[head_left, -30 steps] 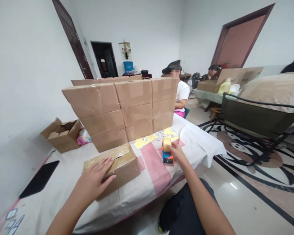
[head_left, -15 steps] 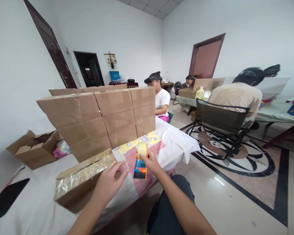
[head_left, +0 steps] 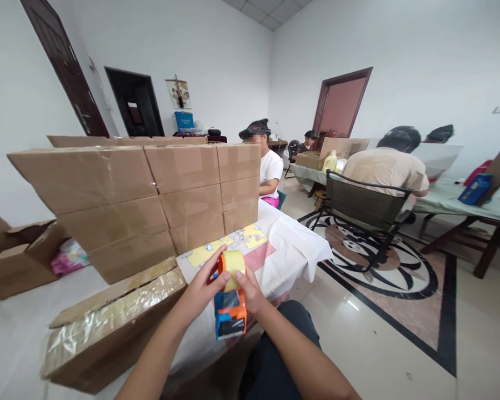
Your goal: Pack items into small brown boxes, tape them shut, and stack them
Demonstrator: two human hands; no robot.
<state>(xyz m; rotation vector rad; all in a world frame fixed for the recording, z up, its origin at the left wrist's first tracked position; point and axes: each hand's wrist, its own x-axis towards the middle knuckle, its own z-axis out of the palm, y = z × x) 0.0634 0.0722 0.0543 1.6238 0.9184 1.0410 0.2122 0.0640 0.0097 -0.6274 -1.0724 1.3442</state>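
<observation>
Between my two hands is a tape dispenser, orange and blue, with a yellowish roll of tape on top. My left hand grips it from the left, thumb against the roll. On the other side my right hand holds it too, its thumb also on the roll. The dispenser is above the table's near edge. To the left, close to my left forearm, lies a long cardboard box with shiny clear tape along its top edge. My fingers behind the dispenser are partly hidden.
Stacked cardboard boxes form a wall across the table. An open carton stands at the left. A person in white sits behind the stack. A folding chair with another person stands to the right.
My left hand has moved from beside the box to the tape dispenser and taken hold of it. The dispenser has come nearer to me, still in my right hand. The view has shifted somewhat.
</observation>
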